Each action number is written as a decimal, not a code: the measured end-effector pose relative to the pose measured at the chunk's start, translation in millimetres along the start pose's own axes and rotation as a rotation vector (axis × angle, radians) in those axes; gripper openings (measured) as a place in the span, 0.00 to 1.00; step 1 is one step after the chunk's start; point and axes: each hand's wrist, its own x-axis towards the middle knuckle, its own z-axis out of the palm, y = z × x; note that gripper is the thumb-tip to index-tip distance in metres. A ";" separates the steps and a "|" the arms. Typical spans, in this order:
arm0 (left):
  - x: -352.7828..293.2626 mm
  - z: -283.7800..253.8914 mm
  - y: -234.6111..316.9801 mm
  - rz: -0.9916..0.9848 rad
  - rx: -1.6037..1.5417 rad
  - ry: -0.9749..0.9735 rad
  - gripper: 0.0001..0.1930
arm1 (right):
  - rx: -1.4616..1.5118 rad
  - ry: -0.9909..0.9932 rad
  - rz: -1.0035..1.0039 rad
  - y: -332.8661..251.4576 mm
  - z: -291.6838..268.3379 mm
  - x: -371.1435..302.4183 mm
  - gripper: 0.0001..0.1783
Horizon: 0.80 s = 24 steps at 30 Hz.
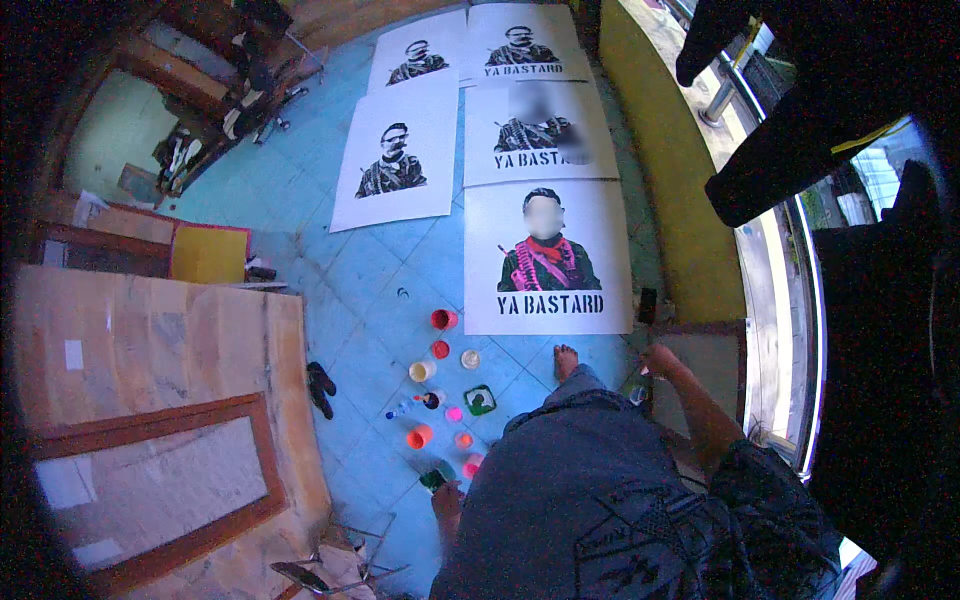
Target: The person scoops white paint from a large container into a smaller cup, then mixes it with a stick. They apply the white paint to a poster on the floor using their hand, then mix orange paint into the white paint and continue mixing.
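Observation:
At the bottom centre, my left hand (447, 497) is low over the floor, its fingers closed at the near edge of a small dark green container (435, 477). My right hand (658, 361) is out to the right, beside a low cabinet, with its fingers curled; a small pale spot shows at the fingertips, too small to name. Several paint pots stand between my left hand and the posters, among them an orange pot (419, 436), a red pot (443, 319) and a cream pot (422, 371). A green-rimmed lid (480, 400) lies near my knee.
Several printed portrait posters lie on the blue tiled floor (380, 270); the nearest poster (480, 310) has pink and red colouring. My bare foot (566, 362) is just below it. A wooden cabinet (200, 340) stands left, dark shoes (321, 389) beside it. A window ledge runs along the right.

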 end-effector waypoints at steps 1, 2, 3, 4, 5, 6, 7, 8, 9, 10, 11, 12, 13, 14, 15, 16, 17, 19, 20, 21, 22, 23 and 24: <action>2.3 5.5 5.6 0.035 0.063 -0.025 0.12 | -0.021 -0.009 -0.047 17.3 -0.3 3.0 0.15; 1.7 10.1 4.9 0.068 0.109 -0.035 0.12 | 0.006 0.036 -0.082 38.2 3.5 10.9 0.14; 1.2 14.2 3.6 0.092 0.151 -0.048 0.12 | 0.033 0.082 -0.116 58.8 9.9 15.6 0.14; 7.7 18.8 4.5 0.120 0.193 -0.076 0.12 | 0.075 0.131 -0.130 81.1 17.6 12.2 0.13; 3.9 15.6 1.3 0.131 0.238 -0.077 0.11 | 0.095 0.090 -0.160 73.2 18.2 10.5 0.12; 0.2 10.8 -2.3 0.142 0.281 -0.080 0.11 | 0.116 0.047 -0.188 58.4 17.0 4.4 0.12; -2.2 8.0 -3.8 0.153 0.313 -0.083 0.11 | 0.137 0.009 -0.209 52.3 15.8 -2.0 0.11; -4.3 5.4 -5.7 0.163 0.342 -0.089 0.11 | 0.134 -0.012 -0.159 45.9 13.0 -7.1 0.11; -4.5 2.6 -5.3 0.176 0.364 -0.095 0.10 | 0.128 -0.030 -0.108 42.8 9.9 -10.4 0.11; -3.8 -0.2 -5.2 0.185 0.381 -0.097 0.10 | 0.122 -0.050 -0.058 39.7 8.6 -15.4 0.11; -1.4 -1.8 -0.9 0.198 0.390 -0.108 0.10 | 0.140 -0.016 -0.059 51.2 12.5 -19.7 0.12; 3.4 -0.4 4.2 0.217 0.393 -0.124 0.10 | 0.155 0.024 -0.054 75.9 19.4 -20.8 0.12; 8.8 -3.3 9.4 0.233 0.404 -0.124 0.10 | 0.174 0.052 -0.036 83.2 25.3 -21.6 0.13; 13.4 -6.2 14.6 0.249 0.415 -0.120 0.09 | 0.191 0.078 -0.023 84.2 27.3 -23.4 0.13; 18.0 -9.6 19.3 0.263 0.429 -0.120 0.09 | 0.210 0.094 0.015 84.9 29.3 -24.9 0.14; 23.0 -13.2 27.5 0.278 0.450 -0.114 0.09 | 0.224 0.107 0.047 79.0 27.2 -27.4 0.15; 29.4 -15.8 35.8 0.312 0.478 -0.112 0.09 | 0.265 0.115 0.059 74.0 28.1 -33.2 0.16; 41.9 -20.1 52.1 0.442 0.568 -0.109 0.08 | 0.347 0.132 0.087 62.0 31.6 -47.4 0.17; 47.4 -21.5 55.9 0.531 0.601 -0.090 0.08 | 0.355 0.145 0.056 57.2 32.8 -54.0 0.17; 50.0 -23.0 58.7 0.733 0.629 -0.041 0.08 | 0.363 0.158 0.025 51.9 34.9 -60.6 0.17; 51.6 -20.7 60.2 0.550 0.495 -0.040 0.08 | 0.371 0.173 -0.003 50.5 40.1 -66.2 0.17; 51.2 -16.6 61.0 0.365 0.362 -0.040 0.07 | 0.335 0.167 0.024 47.2 46.2 -69.0 0.17; 50.0 -15.9 61.1 0.179 0.228 -0.041 0.07 | 0.298 0.160 0.052 42.6 53.0 -70.1 0.16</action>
